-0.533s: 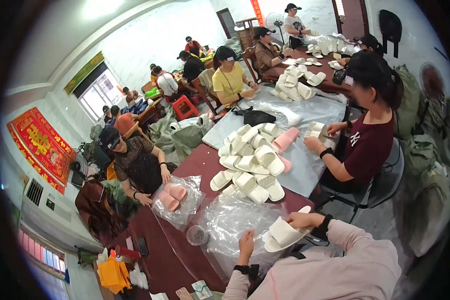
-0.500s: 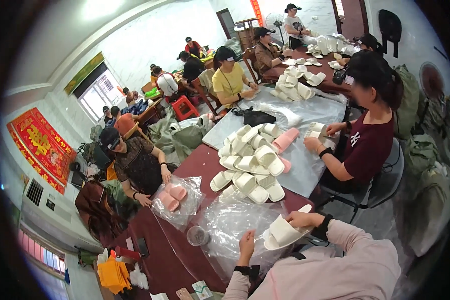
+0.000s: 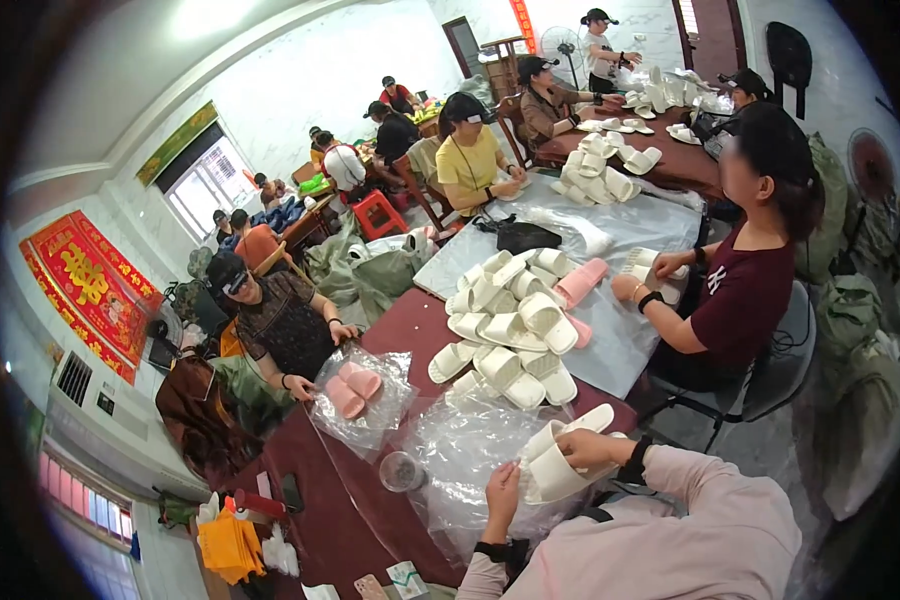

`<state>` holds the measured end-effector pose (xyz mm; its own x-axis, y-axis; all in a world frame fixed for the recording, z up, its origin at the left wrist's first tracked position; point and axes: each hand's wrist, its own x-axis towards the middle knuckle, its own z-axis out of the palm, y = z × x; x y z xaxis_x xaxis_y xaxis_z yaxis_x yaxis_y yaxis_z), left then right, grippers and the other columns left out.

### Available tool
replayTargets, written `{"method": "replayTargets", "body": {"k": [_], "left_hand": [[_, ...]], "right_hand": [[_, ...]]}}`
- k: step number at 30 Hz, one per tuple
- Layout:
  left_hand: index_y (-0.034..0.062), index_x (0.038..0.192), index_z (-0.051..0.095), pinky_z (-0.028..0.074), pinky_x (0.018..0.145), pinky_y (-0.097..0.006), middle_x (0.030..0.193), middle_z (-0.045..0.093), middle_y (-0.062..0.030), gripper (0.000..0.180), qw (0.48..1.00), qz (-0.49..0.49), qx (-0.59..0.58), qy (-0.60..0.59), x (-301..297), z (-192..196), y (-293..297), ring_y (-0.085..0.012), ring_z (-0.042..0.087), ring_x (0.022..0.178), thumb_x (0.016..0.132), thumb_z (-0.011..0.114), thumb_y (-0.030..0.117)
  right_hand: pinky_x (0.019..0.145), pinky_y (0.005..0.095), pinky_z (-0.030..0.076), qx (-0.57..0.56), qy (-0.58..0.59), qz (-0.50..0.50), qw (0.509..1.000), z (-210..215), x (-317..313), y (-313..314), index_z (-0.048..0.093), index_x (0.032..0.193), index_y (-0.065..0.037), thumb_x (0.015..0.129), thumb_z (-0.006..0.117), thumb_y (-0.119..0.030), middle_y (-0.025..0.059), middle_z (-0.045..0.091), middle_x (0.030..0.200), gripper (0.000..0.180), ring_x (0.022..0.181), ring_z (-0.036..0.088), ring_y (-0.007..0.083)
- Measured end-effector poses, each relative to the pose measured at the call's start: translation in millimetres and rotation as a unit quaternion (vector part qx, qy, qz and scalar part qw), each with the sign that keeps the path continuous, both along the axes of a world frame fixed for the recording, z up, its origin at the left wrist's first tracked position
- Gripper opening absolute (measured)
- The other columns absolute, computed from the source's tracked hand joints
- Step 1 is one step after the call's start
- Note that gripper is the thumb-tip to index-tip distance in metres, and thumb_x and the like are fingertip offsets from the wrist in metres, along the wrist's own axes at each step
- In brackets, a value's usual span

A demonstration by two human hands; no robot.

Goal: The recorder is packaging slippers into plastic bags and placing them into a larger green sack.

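Note:
Over the near edge of the table, my right hand (image 3: 586,450) grips a pair of white slippers (image 3: 547,474), its fingers at the strap. One slipper overlaps the other. Just left of them is my left hand (image 3: 503,492), fingers closed and fingertips close to the slipper's edge; whatever they pinch is too small to make out. Clear plastic bags (image 3: 460,440) lie spread under and beyond my hands. Further off rises a heap of white slippers (image 3: 510,325), with a pink slipper (image 3: 582,282) at its right side.
A small clear round tub (image 3: 401,472) stands left of the bags. Across the table, a co-worker handles a bag with pink slippers (image 3: 353,388). On the right, another co-worker (image 3: 745,290) holds white slippers. Yellow cloth (image 3: 230,545) and a phone (image 3: 291,493) lie lower left.
The slippers in my right hand have turned, so the second one shows more behind the first. My left hand has come nearer to them. The right-hand co-worker's head has lifted.

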<state>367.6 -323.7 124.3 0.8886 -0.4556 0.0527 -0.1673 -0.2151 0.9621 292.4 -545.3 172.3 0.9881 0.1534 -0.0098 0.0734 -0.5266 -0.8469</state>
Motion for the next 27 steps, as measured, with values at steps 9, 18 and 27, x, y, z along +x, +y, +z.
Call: {"method": "replayTargets", "body": {"k": [9, 18, 27], "left_hand": [[0.0000, 0.104, 0.061, 0.041, 0.085, -0.024, 0.106, 0.058, -0.0089, 0.023, 0.999, -0.028, -0.015, 0.041, -1.5, 23.4, -2.0, -0.0152, 0.054, 0.098, 0.086, 0.053, 0.012], [0.0061, 0.099, 0.064, 0.040, 0.087, -0.034, 0.106, 0.058, -0.0132, 0.022, 0.988, -0.035, 0.062, -0.136, -10.2, 44.4, -14.7, -0.0273, 0.054, 0.098, 0.081, 0.055, 0.015], [0.0079, 0.099, 0.065, 0.038, 0.088, -0.037, 0.109, 0.056, -0.0125, 0.023, 0.972, -0.006, 0.096, -0.215, -14.2, 66.9, -19.3, -0.0297, 0.051, 0.101, 0.081, 0.055, 0.015]], "right_hand": [[0.068, 0.0415, 0.044, -0.091, -0.058, -0.058, 0.992, -15.5, 6.9, 12.1, 0.062, 0.081, -0.001, 0.069, 0.053, -0.015, 0.0179, 0.059, 0.084, 0.021, 0.076, 0.056, 0.0358], [0.065, 0.0418, 0.045, -0.108, -0.146, -0.183, 0.966, -25.7, 5.1, 19.6, 0.063, 0.071, -0.003, 0.065, 0.057, -0.016, 0.0163, 0.058, 0.074, 0.016, 0.069, 0.057, 0.0347], [0.073, 0.0413, 0.040, -0.165, -0.268, -0.115, 0.942, -17.5, 11.5, 24.1, 0.061, 0.075, -0.005, 0.061, 0.059, -0.014, 0.0101, 0.054, 0.075, 0.017, 0.075, 0.053, 0.0306]]}}
